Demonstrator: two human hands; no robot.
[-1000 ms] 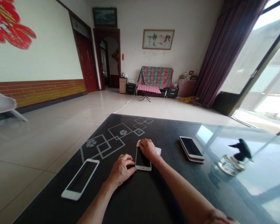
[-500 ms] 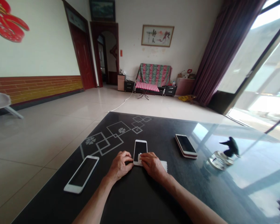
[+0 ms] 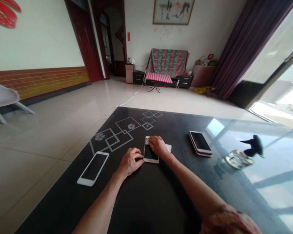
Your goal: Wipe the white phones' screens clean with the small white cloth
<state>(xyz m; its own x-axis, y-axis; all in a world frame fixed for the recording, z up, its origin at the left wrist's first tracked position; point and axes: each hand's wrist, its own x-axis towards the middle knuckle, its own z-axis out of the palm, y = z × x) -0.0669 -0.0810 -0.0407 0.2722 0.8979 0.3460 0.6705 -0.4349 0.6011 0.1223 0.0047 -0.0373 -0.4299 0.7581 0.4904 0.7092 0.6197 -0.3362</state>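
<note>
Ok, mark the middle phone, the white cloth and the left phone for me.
middle phone point(image 3: 150, 155): head view, lower part of its dark screen.
white cloth point(image 3: 168, 148): head view, its exposed right corner.
left phone point(image 3: 94, 165): head view, centre of its screen.

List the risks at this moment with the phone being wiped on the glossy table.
1. The middle phone lies on the slick black table. The left hand braces only its near left edge, so a push from the right hand with the white cloth may slide it.
2. Any grit under the cloth pressed on the screen could scratch it.
3. The right forearm passes near the stacked phones, so a wide sweep might knock them.
</note>
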